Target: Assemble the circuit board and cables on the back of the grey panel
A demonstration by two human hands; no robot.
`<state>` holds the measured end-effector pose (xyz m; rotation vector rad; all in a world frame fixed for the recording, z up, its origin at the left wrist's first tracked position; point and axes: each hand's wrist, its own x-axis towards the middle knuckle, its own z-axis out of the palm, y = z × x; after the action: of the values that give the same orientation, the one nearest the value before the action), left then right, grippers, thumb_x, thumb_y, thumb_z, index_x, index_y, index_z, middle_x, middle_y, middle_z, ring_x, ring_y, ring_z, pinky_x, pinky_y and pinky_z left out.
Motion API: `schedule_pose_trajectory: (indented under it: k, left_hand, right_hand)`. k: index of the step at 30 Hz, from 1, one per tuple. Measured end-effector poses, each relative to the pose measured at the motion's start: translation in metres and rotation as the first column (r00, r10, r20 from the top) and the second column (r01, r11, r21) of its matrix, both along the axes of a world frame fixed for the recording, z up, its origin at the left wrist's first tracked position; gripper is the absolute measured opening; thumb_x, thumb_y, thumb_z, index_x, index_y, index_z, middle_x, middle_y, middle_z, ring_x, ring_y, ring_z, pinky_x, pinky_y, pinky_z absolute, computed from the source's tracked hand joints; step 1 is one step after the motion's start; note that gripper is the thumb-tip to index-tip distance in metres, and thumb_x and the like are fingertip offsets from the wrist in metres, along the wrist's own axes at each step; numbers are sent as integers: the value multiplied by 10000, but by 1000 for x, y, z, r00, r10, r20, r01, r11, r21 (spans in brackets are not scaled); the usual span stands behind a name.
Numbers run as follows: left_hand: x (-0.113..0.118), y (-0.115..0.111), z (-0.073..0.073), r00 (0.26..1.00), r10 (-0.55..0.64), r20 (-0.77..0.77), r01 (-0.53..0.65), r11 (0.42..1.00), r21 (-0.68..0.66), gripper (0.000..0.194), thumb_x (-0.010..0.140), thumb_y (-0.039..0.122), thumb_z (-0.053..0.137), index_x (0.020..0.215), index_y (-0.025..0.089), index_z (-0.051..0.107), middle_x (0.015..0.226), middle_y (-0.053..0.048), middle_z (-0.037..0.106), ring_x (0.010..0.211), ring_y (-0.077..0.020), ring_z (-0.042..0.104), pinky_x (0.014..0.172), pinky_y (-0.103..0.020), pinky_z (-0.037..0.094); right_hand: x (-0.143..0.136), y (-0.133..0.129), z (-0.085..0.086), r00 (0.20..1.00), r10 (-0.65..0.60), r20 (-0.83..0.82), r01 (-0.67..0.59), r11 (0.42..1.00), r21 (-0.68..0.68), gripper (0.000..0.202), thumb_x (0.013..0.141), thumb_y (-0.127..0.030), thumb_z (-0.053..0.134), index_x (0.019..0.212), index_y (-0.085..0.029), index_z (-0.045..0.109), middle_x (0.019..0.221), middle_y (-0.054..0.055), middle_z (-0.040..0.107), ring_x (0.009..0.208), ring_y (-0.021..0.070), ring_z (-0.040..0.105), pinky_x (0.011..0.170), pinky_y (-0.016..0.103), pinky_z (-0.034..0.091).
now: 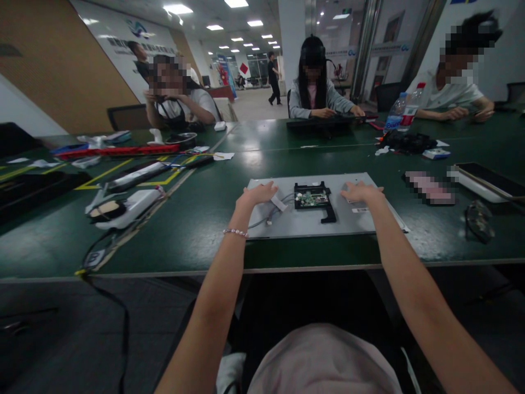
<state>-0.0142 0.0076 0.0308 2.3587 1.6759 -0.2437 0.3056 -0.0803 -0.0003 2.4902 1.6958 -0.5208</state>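
Observation:
A flat grey metal panel (283, 229), which looks like the back of a display, lies on the green table in front of me. At its middle sits a black plastic bracket (328, 212) around a green circuit board (309, 198). A grey cable (262, 220) with a white tag (279, 203) runs left from the board. My left hand (261, 192) rests at the panel's left part, fingers stretched toward the tag. On the right part, near a barcode label (360, 210), my right hand (362, 192) lies with its fingers spread. Neither hand grips anything visible.
To the left lie a white device (133, 208), black straps and a red strip (123, 151). Toward the right are a pink phone (430, 187), a dark-topped slab (492, 179), glasses (479, 221) and bottles (396, 113). Several people sit across the table.

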Motion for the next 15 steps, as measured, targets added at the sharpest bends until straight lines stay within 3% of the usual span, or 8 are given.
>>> schedule_pose_trajectory:
  k: [6,13,15]
  left_hand:
    - [0,-3,-2,995,98,-5,-98,995,23,618,1012,490,147,1573,268,281,1627,-89,274,1519,-328,163,1131,-727,20]
    - [-16,4,-9,960,278,22,-278,946,169,573,1008,396,164,1504,261,417,1571,-110,398,1504,-359,198,1117,-742,123]
    - [-22,5,-8,972,236,2,-231,950,210,561,995,368,218,1489,233,446,1543,-154,428,1480,-410,231,1093,-757,160]
  right_hand:
    - [-6,6,-9,990,139,-30,-137,989,59,764,955,-651,279,1602,-246,228,1654,164,197,1452,491,258,1135,721,138]
    - [-20,6,-9,919,363,-154,-359,932,54,877,882,-791,340,1608,-340,140,1682,69,99,1482,479,171,1157,677,203]
    - [-24,3,-5,880,439,-180,-438,898,48,937,837,-827,408,1604,-366,131,1684,53,81,1485,489,133,1163,674,202]
